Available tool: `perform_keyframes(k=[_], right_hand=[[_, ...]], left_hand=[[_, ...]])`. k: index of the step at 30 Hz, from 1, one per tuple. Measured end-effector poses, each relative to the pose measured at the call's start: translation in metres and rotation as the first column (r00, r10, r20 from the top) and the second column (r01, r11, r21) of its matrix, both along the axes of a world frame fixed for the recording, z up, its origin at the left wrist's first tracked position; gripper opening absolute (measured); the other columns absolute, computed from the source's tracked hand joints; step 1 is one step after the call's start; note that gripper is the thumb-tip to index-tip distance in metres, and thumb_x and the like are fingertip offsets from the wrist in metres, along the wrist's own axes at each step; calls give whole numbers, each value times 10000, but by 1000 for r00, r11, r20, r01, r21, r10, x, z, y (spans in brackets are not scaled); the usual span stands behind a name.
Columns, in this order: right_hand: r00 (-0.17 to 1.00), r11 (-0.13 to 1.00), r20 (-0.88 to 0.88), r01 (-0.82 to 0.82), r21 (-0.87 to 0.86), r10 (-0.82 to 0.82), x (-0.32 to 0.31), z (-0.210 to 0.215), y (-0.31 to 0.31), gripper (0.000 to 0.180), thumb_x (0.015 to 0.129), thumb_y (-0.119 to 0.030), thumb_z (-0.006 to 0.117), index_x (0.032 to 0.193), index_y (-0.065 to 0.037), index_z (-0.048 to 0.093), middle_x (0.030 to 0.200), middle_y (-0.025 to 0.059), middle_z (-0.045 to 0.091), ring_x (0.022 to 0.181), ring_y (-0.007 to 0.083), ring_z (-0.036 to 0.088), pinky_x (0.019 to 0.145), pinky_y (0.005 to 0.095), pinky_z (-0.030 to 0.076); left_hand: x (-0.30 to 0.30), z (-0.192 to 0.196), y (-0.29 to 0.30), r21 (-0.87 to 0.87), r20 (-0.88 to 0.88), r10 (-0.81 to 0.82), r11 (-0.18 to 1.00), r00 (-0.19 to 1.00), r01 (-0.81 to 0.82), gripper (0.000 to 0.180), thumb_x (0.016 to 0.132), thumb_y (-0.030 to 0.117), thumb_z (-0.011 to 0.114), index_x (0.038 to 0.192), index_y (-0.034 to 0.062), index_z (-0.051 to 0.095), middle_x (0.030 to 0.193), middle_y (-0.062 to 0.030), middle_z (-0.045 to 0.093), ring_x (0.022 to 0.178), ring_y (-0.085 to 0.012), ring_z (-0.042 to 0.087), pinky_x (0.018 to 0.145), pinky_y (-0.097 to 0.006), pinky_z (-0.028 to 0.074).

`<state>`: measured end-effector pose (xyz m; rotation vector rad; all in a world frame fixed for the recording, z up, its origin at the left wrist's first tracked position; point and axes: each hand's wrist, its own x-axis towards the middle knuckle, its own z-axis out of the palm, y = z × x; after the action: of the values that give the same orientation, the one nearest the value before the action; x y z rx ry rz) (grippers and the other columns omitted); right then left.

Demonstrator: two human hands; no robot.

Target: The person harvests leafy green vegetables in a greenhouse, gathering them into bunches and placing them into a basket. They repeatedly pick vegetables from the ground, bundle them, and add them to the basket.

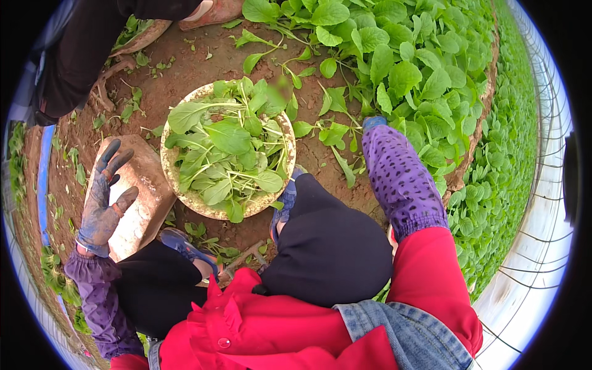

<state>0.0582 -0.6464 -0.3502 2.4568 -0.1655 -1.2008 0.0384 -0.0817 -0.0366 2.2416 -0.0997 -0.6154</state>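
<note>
My left hand [103, 206], in a soiled grey-blue glove, is raised over a pale, mud-stained block [145, 197]. Its fingers are spread with nothing in them. A round, cream-coloured tub [166, 154] stands in front of me, heaped with loose leafy greens [229, 137]. My right arm wears a purple spotted sleeve cover and reaches out to the edge of the bed of growing leafy greens [425, 74]. Only the blue back of my right hand [374, 122] shows there; its fingers are hidden among the plants, so what they touch cannot be made out.
Another person's dark-trousered leg [80, 61] and shoe [213, 13] are at the upper left. A blue hose [45, 179] runs along the left. Fallen leaves lie on the brown soil. White sheeting with dark wires [536, 246] curves along the far right.
</note>
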Motion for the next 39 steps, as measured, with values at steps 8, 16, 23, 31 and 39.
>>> perform_keyframes(k=[8,16,23,31,39], right_hand=[[998,997,7,57,43,-57,2,47,39,356,821,-290,577,1161,-188,602,1148,13,610,1027,201,594,800,388,500],[932,733,-91,333,593,-351,-3,102,42,591,743,-349,709,1223,-58,527,1079,119,615,952,200,583,808,351,460],[829,-574,-400,121,810,-390,44,258,176,369,860,-136,589,1197,-20,493,1005,60,603,926,172,571,868,320,445],[897,-826,-423,142,545,-125,27,385,353,367,861,-101,570,1206,-42,461,1039,83,552,967,201,557,858,354,477],[766,-949,-616,26,314,-183,48,397,379,456,881,-157,570,1291,-27,418,806,2,529,751,119,539,770,330,490]], left_hand=[[-3,-1,11,42,63,-20,999,998,17,630,785,173,676,1335,86,381,1425,-63,296,1299,-220,311,1029,-400,259],[-13,16,-5,153,152,-218,969,964,196,565,776,204,676,1290,122,457,1418,-87,296,1320,-246,262,1038,-400,268],[-13,4,-30,-124,87,-208,968,974,218,604,777,202,685,1303,74,416,1354,-112,364,1249,-228,360,1030,-341,298],[2,42,-73,-716,99,224,692,969,-87,899,678,305,780,1362,27,266,1268,-153,448,1143,-226,475,962,-298,382],[-10,45,-39,-277,297,240,948,924,-157,597,736,297,681,1243,68,464,1011,-177,625,921,-295,609,805,-356,469]])
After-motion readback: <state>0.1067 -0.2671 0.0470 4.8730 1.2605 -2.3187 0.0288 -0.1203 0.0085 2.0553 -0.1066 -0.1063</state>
